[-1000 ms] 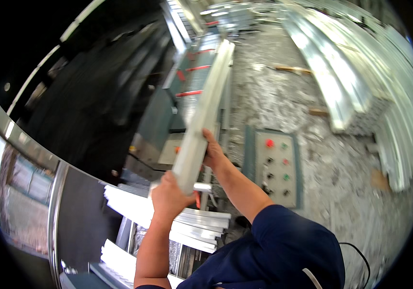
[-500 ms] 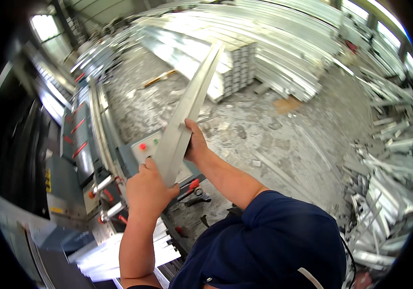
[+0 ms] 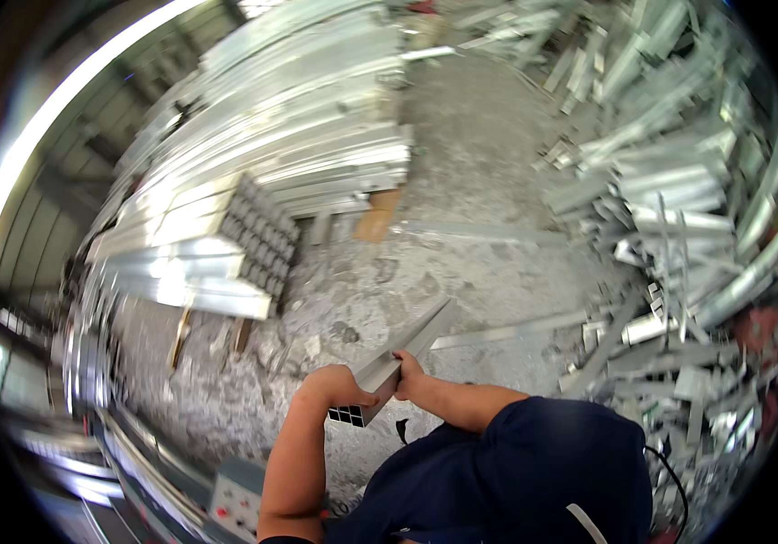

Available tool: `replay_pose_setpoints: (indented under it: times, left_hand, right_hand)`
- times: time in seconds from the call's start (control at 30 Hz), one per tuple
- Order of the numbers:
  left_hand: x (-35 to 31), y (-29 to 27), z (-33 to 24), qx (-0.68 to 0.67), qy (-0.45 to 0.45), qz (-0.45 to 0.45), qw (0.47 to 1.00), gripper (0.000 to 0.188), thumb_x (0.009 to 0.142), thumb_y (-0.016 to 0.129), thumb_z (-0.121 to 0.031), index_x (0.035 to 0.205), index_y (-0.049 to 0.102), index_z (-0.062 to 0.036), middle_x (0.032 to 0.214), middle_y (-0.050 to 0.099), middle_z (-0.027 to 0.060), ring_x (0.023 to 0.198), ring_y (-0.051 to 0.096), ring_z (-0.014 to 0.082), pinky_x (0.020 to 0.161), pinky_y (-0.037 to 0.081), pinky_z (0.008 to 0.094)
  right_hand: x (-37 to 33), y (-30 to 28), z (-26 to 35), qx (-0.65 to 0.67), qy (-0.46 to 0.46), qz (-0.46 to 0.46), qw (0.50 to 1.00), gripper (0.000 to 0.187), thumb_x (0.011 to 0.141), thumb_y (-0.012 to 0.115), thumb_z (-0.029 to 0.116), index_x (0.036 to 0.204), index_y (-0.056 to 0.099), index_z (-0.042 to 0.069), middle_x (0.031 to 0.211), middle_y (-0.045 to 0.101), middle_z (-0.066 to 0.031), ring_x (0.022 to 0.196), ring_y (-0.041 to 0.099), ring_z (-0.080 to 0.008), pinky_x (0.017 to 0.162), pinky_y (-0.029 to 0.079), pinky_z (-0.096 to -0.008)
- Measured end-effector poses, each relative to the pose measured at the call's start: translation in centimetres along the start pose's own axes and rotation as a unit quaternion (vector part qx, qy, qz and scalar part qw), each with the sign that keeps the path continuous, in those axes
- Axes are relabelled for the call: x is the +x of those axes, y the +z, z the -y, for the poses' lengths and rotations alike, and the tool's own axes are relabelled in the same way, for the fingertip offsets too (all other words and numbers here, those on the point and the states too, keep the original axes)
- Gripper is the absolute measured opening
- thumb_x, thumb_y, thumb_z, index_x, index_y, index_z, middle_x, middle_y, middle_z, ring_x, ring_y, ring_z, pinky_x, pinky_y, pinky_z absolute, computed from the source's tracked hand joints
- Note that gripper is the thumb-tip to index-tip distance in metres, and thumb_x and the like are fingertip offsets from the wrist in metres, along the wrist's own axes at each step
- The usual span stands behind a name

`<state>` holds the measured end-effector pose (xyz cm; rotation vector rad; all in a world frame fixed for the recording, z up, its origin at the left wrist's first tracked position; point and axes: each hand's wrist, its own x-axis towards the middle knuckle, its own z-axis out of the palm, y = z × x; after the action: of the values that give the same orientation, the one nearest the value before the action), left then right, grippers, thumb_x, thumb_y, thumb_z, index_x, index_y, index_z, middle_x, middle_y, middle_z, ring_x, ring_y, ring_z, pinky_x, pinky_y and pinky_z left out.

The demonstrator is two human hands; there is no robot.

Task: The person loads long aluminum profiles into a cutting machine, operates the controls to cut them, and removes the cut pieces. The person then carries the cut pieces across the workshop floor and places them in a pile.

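A short length of grey metal tubing (image 3: 427, 332) is in both hands, pointing away from me over the floor. Several dark square openings show at its near end, so it is either a bundle of square tubes or one multi-cell profile; I cannot tell which. Close to that near end, my left hand (image 3: 335, 386) grips it from the left, with the thumb across its top. My right hand (image 3: 408, 375) is closed around its right side, a little farther along. Part of the right hand's fingers is hidden by the tubing.
A large stack of long metal profiles (image 3: 307, 118) lies at the far left, with a block of square tubes (image 3: 257, 240) at its near end. Metal offcuts (image 3: 679, 199) are heaped along the right. A control panel (image 3: 235, 503) with buttons stands at lower left. Loose strips (image 3: 511, 328) lie on the floor.
My view has swung right, so the machine has slid to the lower left and the scrap heap fills the right. The tubing stays in both hands, now lower, its open cell end showing.
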<state>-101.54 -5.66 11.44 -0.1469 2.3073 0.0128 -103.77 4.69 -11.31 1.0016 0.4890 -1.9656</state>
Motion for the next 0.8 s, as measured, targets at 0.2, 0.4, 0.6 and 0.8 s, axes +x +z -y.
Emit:
replay_pose_setpoints:
  times: [0.2,0.4,0.6,0.8]
  left_hand:
    - [10.4,-8.5,-8.5,0.045,0.122,-0.031,0.991,0.071,0.059,0.077,-0.058,0.092,0.073,0.0048,0.089,0.072,0.0226,0.082,0.071,0.0349,0.074,0.056,0.0398]
    - [16.6,-15.1,-13.7,0.081,0.18,-0.118,0.973,0.074,0.061,0.078,-0.055,0.099,0.066,0.008,0.092,0.071,0.0225,0.086,0.072,0.0376,0.078,0.057,0.0417]
    - [27.3,-23.5,-13.1,0.097,0.28,-0.1,0.95,0.075,0.059,0.078,-0.054,0.099,0.066,0.0084,0.092,0.071,0.0238,0.085,0.071,0.0378,0.077,0.057,0.0418]
    - [39.5,-35.1,-13.1,0.141,0.332,-0.047,0.932,0.07,0.059,0.076,-0.055,0.092,0.071,0.0062,0.088,0.072,0.0218,0.081,0.071,0.0355,0.075,0.057,0.0394]
  right_hand:
    - [2.1,-1.5,14.8,0.101,-0.084,0.035,0.991,0.058,0.084,0.062,0.048,0.127,0.057,0.009,0.129,0.061,-0.0138,0.12,0.056,-0.0322,0.106,0.042,-0.0463]
    - [2.7,0.7,25.9,0.175,-0.169,0.076,0.967,0.057,0.088,0.059,0.046,0.13,0.055,0.007,0.127,0.061,-0.0152,0.116,0.058,-0.034,0.103,0.045,-0.0503]
    - [7.0,4.8,34.5,0.217,-0.228,0.049,0.948,0.055,0.087,0.06,0.046,0.127,0.057,0.01,0.123,0.063,-0.0125,0.116,0.058,-0.0331,0.102,0.045,-0.0513]
    - [12.5,11.1,44.6,0.234,-0.252,-0.005,0.939,0.058,0.084,0.06,0.05,0.127,0.058,0.01,0.127,0.062,-0.0135,0.118,0.057,-0.0344,0.104,0.042,-0.0536]
